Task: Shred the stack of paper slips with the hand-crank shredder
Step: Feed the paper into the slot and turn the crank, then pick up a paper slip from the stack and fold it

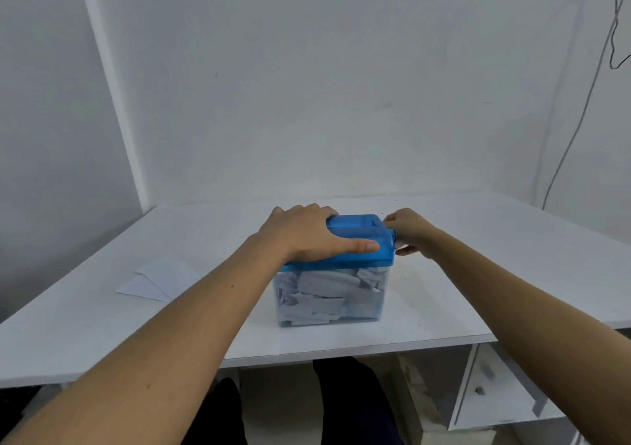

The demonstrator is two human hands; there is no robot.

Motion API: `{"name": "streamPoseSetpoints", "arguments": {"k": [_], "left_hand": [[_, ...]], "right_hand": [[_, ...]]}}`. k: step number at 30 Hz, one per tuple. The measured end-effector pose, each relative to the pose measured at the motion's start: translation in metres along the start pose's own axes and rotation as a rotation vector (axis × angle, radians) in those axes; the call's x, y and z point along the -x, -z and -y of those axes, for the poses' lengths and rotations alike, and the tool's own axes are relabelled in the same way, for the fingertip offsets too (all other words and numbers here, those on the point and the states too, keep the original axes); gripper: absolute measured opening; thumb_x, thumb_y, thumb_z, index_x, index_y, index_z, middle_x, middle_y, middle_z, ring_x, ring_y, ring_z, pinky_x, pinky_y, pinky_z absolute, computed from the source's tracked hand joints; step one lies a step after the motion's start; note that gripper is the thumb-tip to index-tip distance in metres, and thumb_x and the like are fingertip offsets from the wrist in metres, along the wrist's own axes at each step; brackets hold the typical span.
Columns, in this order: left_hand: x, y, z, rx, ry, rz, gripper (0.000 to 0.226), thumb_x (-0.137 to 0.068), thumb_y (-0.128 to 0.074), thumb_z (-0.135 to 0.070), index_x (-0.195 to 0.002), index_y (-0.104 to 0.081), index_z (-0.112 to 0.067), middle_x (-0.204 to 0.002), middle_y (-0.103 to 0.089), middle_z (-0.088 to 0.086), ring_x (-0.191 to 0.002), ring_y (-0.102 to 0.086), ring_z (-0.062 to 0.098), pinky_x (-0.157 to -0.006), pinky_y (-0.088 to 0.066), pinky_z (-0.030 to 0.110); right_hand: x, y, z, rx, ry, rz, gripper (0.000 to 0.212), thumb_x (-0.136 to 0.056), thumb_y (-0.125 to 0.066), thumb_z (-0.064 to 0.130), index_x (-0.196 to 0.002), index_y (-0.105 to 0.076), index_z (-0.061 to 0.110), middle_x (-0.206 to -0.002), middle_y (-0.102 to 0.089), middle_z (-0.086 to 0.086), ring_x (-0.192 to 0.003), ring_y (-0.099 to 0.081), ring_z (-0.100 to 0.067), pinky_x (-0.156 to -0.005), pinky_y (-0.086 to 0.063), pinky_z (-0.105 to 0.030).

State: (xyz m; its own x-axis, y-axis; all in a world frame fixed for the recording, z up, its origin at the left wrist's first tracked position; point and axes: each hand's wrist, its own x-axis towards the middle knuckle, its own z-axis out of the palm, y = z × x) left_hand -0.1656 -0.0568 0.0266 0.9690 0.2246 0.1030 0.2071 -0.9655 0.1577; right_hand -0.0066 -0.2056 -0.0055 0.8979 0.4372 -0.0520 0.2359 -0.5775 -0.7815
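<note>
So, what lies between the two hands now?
The shredder's blue top: the left hand presses flat on it, the right hand grips the crank at its right end. Head view shows this.

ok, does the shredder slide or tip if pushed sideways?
Probably light: the shredder has a clear bin holding only paper shreds. Likely slides on the smooth table, perhaps why the left hand presses its blue top. The right hand pulling the crank, up high, could tip it.
</note>
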Motion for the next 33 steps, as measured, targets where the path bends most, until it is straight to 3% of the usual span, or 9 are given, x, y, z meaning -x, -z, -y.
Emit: {"name": "streamPoseSetpoints", "arguments": {"k": [8,12,15,17,19,21,26,31,33], "left_hand": [[-0.009,0.022,0.009,0.225,0.016,0.213,0.113,-0.064,-0.051,-0.087,-0.157,-0.031,-0.027,-0.162,-0.031,-0.006,-0.147,-0.032,0.019,-0.121,-0.023,0.045],[-0.008,0.030,0.020,0.365,-0.003,0.067,0.081,-0.086,-0.057,-0.071,-0.150,-0.046,-0.022,-0.154,-0.045,-0.005,-0.140,-0.043,0.017,-0.118,-0.029,0.035],[0.000,0.041,0.043,0.443,-0.036,-0.146,0.032,-0.101,-0.050,-0.021,-0.129,-0.066,-0.023,-0.138,-0.061,-0.004,-0.127,-0.054,0.013,-0.104,-0.035,0.024],[0.011,0.052,0.064,0.500,0.003,-0.323,0.047,-0.091,-0.041,0.002,-0.082,-0.076,-0.028,-0.110,-0.074,-0.003,-0.105,-0.063,0.011,-0.089,-0.044,0.022],[0.026,0.056,0.089,0.522,0.081,-0.455,0.047,-0.084,-0.042,0.003,-0.053,-0.065,-0.023,-0.075,-0.073,-0.002,-0.073,-0.062,0.014,-0.067,-0.045,0.027],[0.041,0.054,0.117,0.489,0.194,-0.496,0.039,-0.082,-0.044,0.004,-0.056,-0.065,-0.016,-0.057,-0.062,-0.003,-0.056,-0.052,0.013,-0.054,-0.034,0.026],[0.077,0.026,0.186,0.581,0.472,-0.485,0.038,-0.083,-0.046,-0.005,-0.051,-0.064,-0.011,-0.083,-0.074,0.013,-0.091,-0.065,0.032,-0.072,-0.044,0.033],[0.100,-0.013,0.226,0.714,0.686,-0.428,0.047,-0.078,-0.033,-0.042,-0.065,-0.065,-0.011,-0.085,-0.074,0.007,-0.091,-0.067,0.029,-0.083,-0.047,0.039],[0.106,-0.023,0.232,0.657,0.719,-0.373,0.040,-0.090,-0.038,-0.036,-0.079,-0.068,-0.012,-0.095,-0.069,0.006,-0.093,-0.062,0.026,-0.079,-0.042,0.037]], "right_hand": [[0.009,0.019,0.054,-0.159,0.201,-0.059,0.026,-0.094,-0.065,0.039,-0.100,-0.070,0.014,-0.097,-0.072,-0.002,-0.089,-0.067,-0.016,-0.074,-0.048,-0.029],[0.024,0.007,0.086,-0.103,0.333,-0.019,0.023,-0.093,-0.066,0.034,-0.103,-0.070,0.014,-0.097,-0.071,-0.001,-0.091,-0.067,-0.015,-0.075,-0.049,-0.028],[0.034,-0.008,0.109,-0.067,0.398,0.014,0.020,-0.093,-0.067,0.032,-0.101,-0.068,0.014,-0.097,-0.071,-0.001,-0.091,-0.067,-0.014,-0.073,-0.049,-0.026],[0.040,-0.019,0.123,-0.035,0.428,0.049,0.019,-0.093,-0.068,0.031,-0.099,-0.067,0.014,-0.098,-0.071,-0.002,-0.091,-0.067,-0.014,-0.071,-0.047,-0.025],[0.046,-0.033,0.139,0.013,0.473,0.076,0.019,-0.092,-0.069,0.030,-0.097,-0.066,0.012,-0.098,-0.071,-0.004,-0.093,-0.067,-0.017,-0.074,-0.051,-0.027],[0.054,-0.048,0.155,0.094,0.529,0.095,0.021,-0.090,-0.069,0.030,-0.098,-0.066,0.011,-0.098,-0.070,-0.004,-0.095,-0.067,-0.020,-0.079,-0.054,-0.031],[0.076,-0.110,0.194,0.389,0.648,0.135,0.028,-0.092,-0.062,0.029,-0.111,-0.067,0.009,-0.111,-0.067,-0.005,-0.100,-0.062,-0.021,-0.076,-0.052,-0.029],[0.076,-0.199,0.189,0.519,0.605,0.285,0.020,-0.094,-0.058,0.025,-0.099,-0.061,0.006,-0.109,-0.064,-0.012,-0.100,-0.059,-0.030,-0.071,-0.046,-0.027],[0.071,-0.234,0.173,0.586,0.534,0.316,0.046,-0.095,-0.061,0.036,-0.127,-0.054,0.003,-0.132,-0.054,-0.016,-0.122,-0.051,-0.033,-0.089,-0.047,-0.034]]}}
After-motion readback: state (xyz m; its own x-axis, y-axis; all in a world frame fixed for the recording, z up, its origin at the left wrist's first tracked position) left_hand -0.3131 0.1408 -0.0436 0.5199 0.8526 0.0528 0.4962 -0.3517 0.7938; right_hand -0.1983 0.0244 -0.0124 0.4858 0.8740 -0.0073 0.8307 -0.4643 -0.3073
